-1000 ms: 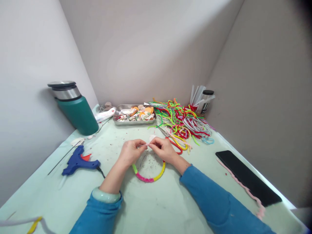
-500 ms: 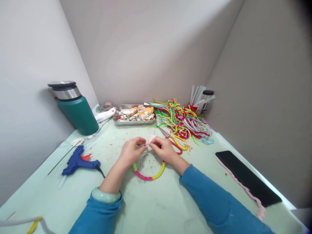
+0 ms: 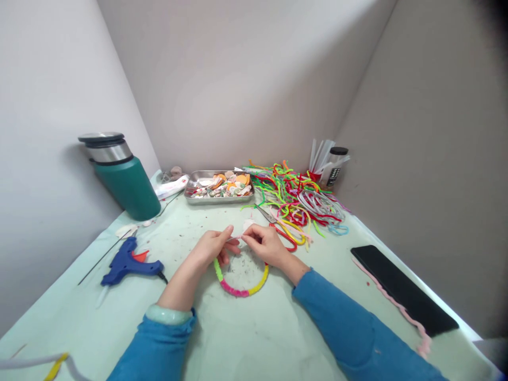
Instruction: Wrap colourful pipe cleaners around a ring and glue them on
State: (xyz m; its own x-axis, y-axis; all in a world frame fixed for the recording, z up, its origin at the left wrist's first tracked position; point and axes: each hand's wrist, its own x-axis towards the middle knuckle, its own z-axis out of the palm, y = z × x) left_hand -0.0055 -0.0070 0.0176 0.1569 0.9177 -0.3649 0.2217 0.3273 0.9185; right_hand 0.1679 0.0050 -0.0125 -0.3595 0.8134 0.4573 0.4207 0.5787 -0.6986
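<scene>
A ring of green, pink and yellow pipe cleaner (image 3: 238, 288) lies on the pale green table in front of me. Both my hands meet at its far side. My left hand (image 3: 212, 247) pinches the ring's upper left end, fingers closed. My right hand (image 3: 265, 244) pinches a thin pale pink strand at the ring's upper right, fingers curled. The fingertips nearly touch. Blue sleeves cover both forearms, and a pale green bangle (image 3: 169, 314) sits on my left wrist.
A blue glue gun (image 3: 127, 262) lies at the left, a green flask (image 3: 125, 180) behind it. A metal tray (image 3: 194, 197) of small pieces and a heap of coloured pipe cleaners (image 3: 297, 198) sit at the back. Red-handled scissors (image 3: 283, 233) lie beside my right hand. A black slab (image 3: 402, 288) is at the right.
My left hand has turned and shifted slightly left, uncovering more of the ring's green end. The right hand has barely moved.
</scene>
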